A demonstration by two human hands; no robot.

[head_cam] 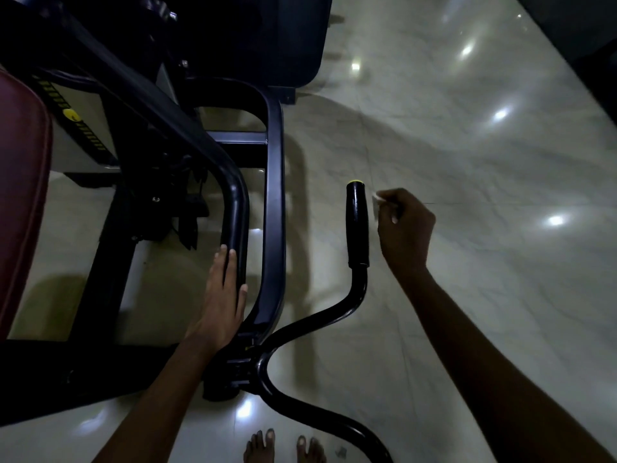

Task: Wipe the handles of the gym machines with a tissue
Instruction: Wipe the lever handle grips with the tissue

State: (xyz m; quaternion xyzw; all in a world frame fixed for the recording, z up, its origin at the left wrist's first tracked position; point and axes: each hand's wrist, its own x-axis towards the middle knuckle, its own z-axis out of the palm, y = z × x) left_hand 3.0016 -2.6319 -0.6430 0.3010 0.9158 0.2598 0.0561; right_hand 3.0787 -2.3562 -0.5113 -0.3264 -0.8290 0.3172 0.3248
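White tissue (377, 199) pinched in right-hand fingers (389, 203), beside handle (357, 222).

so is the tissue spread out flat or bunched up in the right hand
Bunched up. Only a small white scrap of the tissue shows, pinched by the curled fingers of the right hand, beside the black handle grip.
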